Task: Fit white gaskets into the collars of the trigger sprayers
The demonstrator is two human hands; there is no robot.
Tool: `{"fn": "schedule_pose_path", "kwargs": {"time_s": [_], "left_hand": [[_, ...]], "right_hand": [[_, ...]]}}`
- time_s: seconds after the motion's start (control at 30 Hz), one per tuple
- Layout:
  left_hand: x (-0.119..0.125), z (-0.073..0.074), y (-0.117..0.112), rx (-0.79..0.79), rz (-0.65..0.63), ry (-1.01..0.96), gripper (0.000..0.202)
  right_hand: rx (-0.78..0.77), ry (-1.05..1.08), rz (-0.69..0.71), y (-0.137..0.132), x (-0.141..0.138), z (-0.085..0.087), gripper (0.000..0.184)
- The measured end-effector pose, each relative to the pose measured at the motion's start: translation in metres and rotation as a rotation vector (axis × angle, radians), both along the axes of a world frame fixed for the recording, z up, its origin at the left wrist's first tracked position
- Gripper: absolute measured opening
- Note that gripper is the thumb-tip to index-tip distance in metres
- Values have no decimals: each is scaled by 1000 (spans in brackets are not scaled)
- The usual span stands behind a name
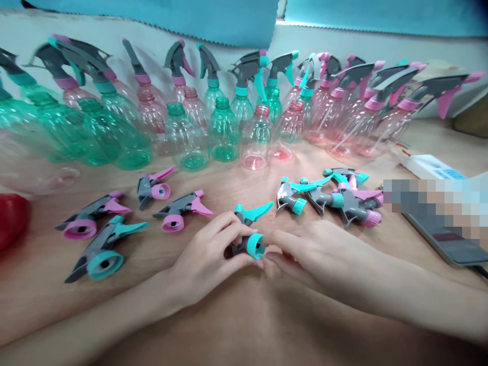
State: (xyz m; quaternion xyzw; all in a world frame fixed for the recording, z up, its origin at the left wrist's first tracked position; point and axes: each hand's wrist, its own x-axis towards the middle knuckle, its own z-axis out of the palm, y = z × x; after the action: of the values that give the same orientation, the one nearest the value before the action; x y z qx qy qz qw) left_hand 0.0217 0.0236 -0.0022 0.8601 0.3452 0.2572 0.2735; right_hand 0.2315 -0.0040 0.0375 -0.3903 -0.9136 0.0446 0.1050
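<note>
Near the middle of the table, my left hand (213, 246) is closed around a grey and teal spray trigger head (254, 245), its collar facing right. My right hand (316, 249) has thumb and fingers pinched at the collar's opening; whatever is between them is too small or hidden to make out. Left of my hands lie several loose trigger heads, among them a teal one (104, 262) and a pink one (173, 221). A cluster of more pink and teal trigger heads (356, 203) lies beyond my right hand.
Uncapped green bottles (186, 142) and pink bottles (257, 140) stand across the back, with several bottles wearing trigger heads (369, 109) behind and beside them. A phone (446, 234) lies at right near a white box (434, 166). A red object (11, 221) sits at the left edge.
</note>
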Motion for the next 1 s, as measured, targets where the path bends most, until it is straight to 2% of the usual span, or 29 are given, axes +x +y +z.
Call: {"fn": "schedule_pose_path", "kwargs": {"time_s": [0.1, 0.2, 0.3, 0.43, 0.57, 0.67, 0.77, 0.83, 0.9, 1.0], "left_hand": [[1, 2, -2, 13, 9, -1, 20], [1, 3, -3, 28, 41, 11, 21], [3, 2, 0, 119, 114, -3, 26], [15, 2, 13, 239, 164, -31, 25], [50, 2, 33, 363, 186, 26, 26], [81, 2, 44, 393, 132, 77, 28], [101, 3, 49, 422, 74, 124, 31], [108, 2, 50, 445, 52, 143, 32], [110, -1, 52, 461, 17, 156, 35], [112, -9, 57, 474, -37, 183, 45]], "right_hand": [[-59, 54, 11, -5, 7, 17, 7], [-111, 87, -61, -5, 20, 32, 12], [-46, 101, -163, -1, 36, 35, 17], [-27, 101, -248, 2, 58, 22, 14], [-62, 37, -237, -7, 76, 4, 19], [15, 10, -244, -16, 93, -7, 23], [107, 11, -294, -17, 111, -12, 24], [157, 4, -296, -13, 121, -13, 32], [171, -48, -267, -6, 125, -15, 47], [170, -153, -258, 4, 119, -22, 67]]}}
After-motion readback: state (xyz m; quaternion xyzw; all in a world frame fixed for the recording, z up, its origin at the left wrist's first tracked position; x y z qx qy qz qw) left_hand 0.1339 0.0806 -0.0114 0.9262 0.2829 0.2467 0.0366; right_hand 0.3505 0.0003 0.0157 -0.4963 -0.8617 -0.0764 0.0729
